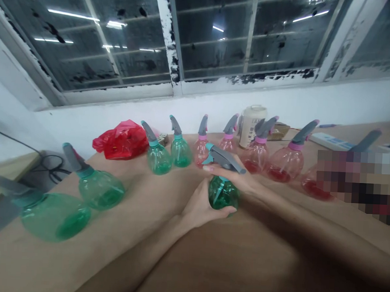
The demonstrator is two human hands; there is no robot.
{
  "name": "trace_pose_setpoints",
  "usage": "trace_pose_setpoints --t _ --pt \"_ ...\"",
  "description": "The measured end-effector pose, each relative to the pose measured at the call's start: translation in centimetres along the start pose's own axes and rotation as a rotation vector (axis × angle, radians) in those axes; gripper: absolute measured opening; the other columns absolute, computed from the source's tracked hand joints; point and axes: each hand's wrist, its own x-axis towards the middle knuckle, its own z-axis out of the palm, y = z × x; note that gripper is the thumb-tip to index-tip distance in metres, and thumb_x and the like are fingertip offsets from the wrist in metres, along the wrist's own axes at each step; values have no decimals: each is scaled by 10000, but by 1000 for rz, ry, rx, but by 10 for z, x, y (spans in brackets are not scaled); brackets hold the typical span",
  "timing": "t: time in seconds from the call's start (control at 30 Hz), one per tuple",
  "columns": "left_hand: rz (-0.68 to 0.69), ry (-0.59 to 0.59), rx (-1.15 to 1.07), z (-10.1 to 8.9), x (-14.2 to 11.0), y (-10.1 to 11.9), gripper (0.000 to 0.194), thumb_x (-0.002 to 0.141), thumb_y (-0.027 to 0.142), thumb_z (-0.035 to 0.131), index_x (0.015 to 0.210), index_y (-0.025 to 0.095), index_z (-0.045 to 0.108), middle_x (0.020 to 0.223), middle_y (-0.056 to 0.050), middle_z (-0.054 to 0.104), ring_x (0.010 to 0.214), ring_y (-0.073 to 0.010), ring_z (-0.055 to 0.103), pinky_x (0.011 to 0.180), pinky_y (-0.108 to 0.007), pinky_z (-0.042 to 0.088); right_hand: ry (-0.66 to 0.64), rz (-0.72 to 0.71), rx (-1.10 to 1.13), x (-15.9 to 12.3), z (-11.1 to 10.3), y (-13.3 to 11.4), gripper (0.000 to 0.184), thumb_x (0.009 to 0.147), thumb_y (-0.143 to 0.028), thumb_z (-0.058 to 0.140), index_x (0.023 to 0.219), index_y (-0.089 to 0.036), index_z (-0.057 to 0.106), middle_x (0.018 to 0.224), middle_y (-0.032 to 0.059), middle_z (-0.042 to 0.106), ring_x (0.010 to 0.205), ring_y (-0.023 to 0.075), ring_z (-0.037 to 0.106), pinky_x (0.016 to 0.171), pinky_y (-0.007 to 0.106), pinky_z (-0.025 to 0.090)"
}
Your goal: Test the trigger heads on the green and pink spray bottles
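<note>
A green see-through spray bottle (223, 193) with a grey trigger head is held upright over the middle of the table. My left hand (196, 207) is wrapped round its round body from the left and below. Around the neck, just under the grey head, my right hand (237, 176) is closed from the right; its palm side is hidden. Behind it stand a pink spray bottle (201, 150) and several more pink ones to the right. Two green spray bottles, the nearer one (159, 158) among them, stand left of my hands.
At the left edge are two more green spray bottles, one large in view (52, 212). A red plastic bag (125, 140) lies at the back. A cream canister (251, 127) stands behind the pink bottles, near a power strip (334, 142). A blurred patch covers the right side.
</note>
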Motion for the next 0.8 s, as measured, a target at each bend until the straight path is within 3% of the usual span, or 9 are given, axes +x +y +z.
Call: trace_pose_setpoints --t 0.4,0.8 --pt "-82 4 50 -2 -1 -2 778 683 426 721 1309 194 322 1310 -144 495 1244 -338 453 1008 -547 382 -16 -125 -128 5 0 4 241 802 -405 614 964 -228 630 846 8 659 788 173 614 722 327 487" --pt "-131 1 90 0 -2 1 861 676 480 711 1353 171 278 1357 -159 461 1258 -338 439 1015 -522 380 -2 -83 -172 0 -2 7 302 797 -462 611 1015 -254 632 891 16 674 811 191 625 739 361 499"
